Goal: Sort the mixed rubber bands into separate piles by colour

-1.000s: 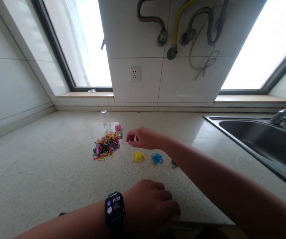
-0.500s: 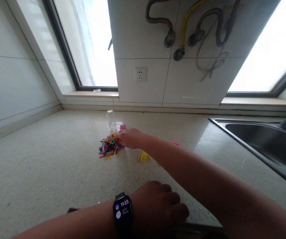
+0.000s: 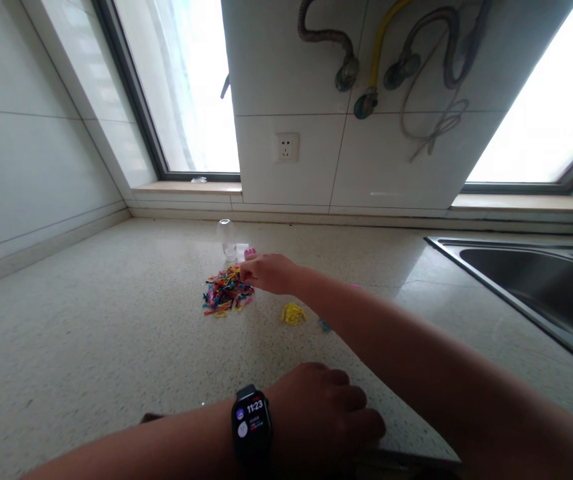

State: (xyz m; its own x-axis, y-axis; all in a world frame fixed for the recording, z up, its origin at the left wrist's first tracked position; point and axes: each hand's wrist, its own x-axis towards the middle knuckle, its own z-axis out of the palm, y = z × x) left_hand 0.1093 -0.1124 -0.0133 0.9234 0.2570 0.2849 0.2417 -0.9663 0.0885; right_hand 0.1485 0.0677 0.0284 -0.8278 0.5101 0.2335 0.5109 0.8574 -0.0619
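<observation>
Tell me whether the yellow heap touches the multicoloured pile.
No, the yellow heap lies apart from the multicoloured pile, with bare countertop showing between them.

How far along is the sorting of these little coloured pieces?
Partly sorted, it seems. Already apart: a yellow pile, plus blue pieces and a bit of pink, both partly hidden. In progress: the right hand is at the edge of the mixed pile; whether it holds a piece is unclear. Left to sort: that mixed pile, with many colours jumbled together.
</observation>
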